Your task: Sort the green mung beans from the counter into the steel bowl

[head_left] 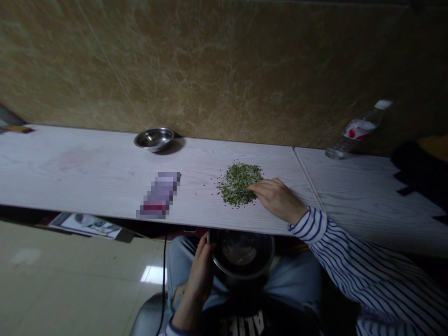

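Note:
A loose pile of small green beans, like mung beans (241,179), is spread on the white wood-grain tabletop (196,205). Over the right edge of this pile, my right hand (276,198) has its fingers pinched together, pointing left. What sits between those fingertips is too small to make out. Below the table's front edge, a wide metal bowl (243,276) rests at my lap, its dark inside partly showing. My left hand (202,268) grips the bowl's left rim, the thumb and fingers closed around it.
A small steel bowl (154,140) stands by the wall at back left. A blurred-out flat item (161,193) lies left of the beans. At the right stands a clear plastic bottle (359,130) with a white cap. A black cable (164,280) hangs beside my left leg.

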A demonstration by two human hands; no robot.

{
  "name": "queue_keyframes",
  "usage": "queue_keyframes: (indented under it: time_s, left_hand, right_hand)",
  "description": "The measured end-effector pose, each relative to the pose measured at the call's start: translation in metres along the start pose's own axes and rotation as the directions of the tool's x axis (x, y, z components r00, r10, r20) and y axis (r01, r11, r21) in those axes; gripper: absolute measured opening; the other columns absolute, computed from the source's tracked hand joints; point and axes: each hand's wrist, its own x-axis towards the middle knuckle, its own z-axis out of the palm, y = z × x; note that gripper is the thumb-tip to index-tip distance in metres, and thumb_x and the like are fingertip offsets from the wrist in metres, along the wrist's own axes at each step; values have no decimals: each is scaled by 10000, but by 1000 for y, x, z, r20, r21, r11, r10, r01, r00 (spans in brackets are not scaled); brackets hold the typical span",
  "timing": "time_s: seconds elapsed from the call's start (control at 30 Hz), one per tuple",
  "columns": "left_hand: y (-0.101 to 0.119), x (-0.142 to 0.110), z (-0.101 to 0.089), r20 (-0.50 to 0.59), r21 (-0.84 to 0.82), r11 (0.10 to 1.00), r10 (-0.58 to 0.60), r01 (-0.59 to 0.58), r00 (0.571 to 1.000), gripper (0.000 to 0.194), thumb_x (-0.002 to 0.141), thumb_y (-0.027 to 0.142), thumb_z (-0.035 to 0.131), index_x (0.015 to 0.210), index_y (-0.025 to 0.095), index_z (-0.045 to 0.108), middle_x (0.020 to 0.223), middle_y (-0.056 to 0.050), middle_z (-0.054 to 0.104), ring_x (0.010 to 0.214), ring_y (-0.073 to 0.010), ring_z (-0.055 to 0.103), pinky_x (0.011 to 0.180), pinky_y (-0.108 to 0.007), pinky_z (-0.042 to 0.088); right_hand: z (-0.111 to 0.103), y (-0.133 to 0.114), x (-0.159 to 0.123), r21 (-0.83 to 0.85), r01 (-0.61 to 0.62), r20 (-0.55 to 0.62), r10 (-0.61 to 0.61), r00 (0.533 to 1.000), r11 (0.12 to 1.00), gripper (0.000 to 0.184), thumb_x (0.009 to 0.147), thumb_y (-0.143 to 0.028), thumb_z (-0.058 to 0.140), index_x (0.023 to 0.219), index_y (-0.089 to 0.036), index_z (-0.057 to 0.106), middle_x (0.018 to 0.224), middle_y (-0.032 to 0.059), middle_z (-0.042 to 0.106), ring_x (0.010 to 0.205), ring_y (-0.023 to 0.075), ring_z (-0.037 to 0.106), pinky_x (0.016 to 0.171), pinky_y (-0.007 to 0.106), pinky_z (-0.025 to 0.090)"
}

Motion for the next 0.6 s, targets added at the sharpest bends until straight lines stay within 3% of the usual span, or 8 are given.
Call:
queue_keyframes:
  time_s: [0.33, 0.6]
  left_hand:
    - [6, -7, 2, 14, -29, 999, -44, 45, 999, 617, 672, 316, 646, 1282, 227, 621, 971, -51, 748, 898, -273, 681, 675, -312, 473]
    - [8, -9, 3, 8, -60, 998, -33, 34, 999, 578, 673, 296, 654, 1245, 218, 638, 1038, -67, 751, 1008, -287, 673, 812, -353, 504]
  right_hand:
    - [9, -24, -9, -83, 58, 25, -56, 998, 995, 357, 977, -88, 477, 1240, -192, 696, 1107, 94, 790, 982, 225, 691, 832, 370, 423]
    - [10, -26, -24, -82, 113, -49, -117, 992, 990, 344, 976, -86, 500, 1227, -202, 704, 1092, 80, 792, 977, 216, 694, 810, 371, 438]
